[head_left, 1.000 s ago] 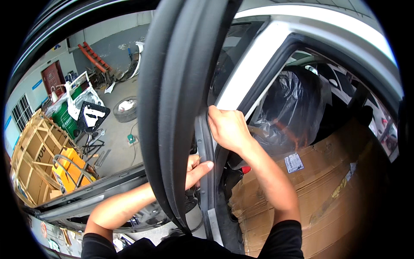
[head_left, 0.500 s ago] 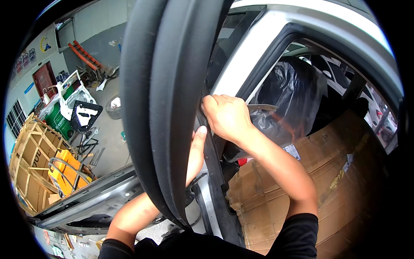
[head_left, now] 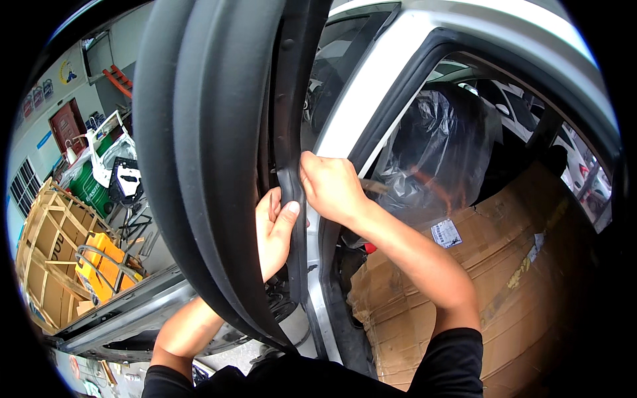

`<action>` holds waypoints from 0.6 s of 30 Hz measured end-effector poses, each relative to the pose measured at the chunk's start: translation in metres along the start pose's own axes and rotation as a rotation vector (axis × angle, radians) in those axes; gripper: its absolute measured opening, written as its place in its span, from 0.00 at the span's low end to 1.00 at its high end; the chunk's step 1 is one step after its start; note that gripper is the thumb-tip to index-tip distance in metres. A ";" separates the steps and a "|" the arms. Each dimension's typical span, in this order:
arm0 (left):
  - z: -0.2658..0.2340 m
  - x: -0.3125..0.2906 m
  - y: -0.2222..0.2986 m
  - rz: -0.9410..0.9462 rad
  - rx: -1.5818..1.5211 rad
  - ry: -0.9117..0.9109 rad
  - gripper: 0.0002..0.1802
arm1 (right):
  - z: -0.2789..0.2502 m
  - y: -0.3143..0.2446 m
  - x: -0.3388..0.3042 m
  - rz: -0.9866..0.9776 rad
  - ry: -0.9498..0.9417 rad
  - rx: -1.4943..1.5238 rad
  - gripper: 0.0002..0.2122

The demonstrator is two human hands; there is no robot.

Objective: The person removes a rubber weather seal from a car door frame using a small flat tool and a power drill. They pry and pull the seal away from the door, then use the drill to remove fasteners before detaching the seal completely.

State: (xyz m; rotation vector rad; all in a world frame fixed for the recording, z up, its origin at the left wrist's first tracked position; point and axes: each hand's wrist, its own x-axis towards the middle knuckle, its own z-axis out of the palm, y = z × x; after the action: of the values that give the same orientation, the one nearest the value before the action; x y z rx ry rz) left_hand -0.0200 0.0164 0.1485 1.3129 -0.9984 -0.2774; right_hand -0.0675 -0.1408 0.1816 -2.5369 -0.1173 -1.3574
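Observation:
A long black rubber seal strip runs down the inner edge of a dark, ribbed car door frame close in front of me. My right hand is closed, its fingertips pinching the strip. A thin flat tool, blurred, sticks out to the right from behind that hand; its far part is hard to make out. Just below and to the left, my left hand is closed on the strip, thumb upright against it and fingers curled at the frame's edge. Part of my left forearm is hidden behind the door frame.
To the right is the white car body with its open doorway. Inside are a plastic-covered seat and a large flattened cardboard sheet. Off left stand a wooden crate, a yellow machine and a green drum.
The door frame has shifted left in view, showing more of the seal strip. Both hands have moved left and slightly down along with it; the left fingers now show more.

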 end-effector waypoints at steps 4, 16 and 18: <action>-0.004 0.000 -0.009 -0.069 0.271 0.072 0.12 | 0.001 0.007 0.002 0.093 -0.110 0.227 0.07; -0.003 -0.002 0.013 -0.087 -0.065 -0.034 0.16 | 0.015 -0.003 -0.010 0.207 -0.020 0.426 0.08; -0.001 -0.002 0.019 -0.192 -0.034 -0.042 0.15 | 0.017 -0.001 -0.012 0.327 -0.085 0.550 0.09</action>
State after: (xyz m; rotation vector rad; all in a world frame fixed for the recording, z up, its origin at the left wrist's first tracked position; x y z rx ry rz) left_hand -0.0271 0.0241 0.1646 1.3789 -0.8994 -0.4678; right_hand -0.0603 -0.1342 0.1631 -2.0403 -0.0735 -0.9343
